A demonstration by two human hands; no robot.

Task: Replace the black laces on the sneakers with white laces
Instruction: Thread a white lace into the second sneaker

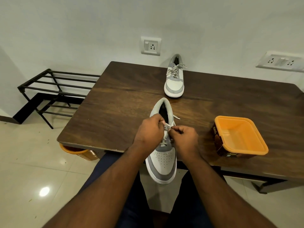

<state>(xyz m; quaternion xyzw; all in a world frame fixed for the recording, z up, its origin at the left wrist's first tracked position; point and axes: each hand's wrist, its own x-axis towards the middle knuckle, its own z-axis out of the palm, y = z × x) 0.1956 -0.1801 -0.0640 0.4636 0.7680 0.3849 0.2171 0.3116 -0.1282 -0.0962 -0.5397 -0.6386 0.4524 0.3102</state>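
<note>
Both hands pinch a white lace over the near sneaker at the lower middle of the frame.

The white lace (168,127) runs through the upper eyelets of the near sneaker (162,162), whose toe hangs past the front edge of the desk (115,104) toward the person; one loose lace end lies just right of the shoe's opening. The left hand (150,129) sits on the shoe's left side, fingers curled and pinching the lace; the right hand (184,137) is just right of it, thumb and forefinger pinching the same lace. A second sneaker (174,81), laced in white, stands at the desk's far edge, upper middle. An orange tub (240,137) sits at right, a black rack (54,89) at left.
</note>
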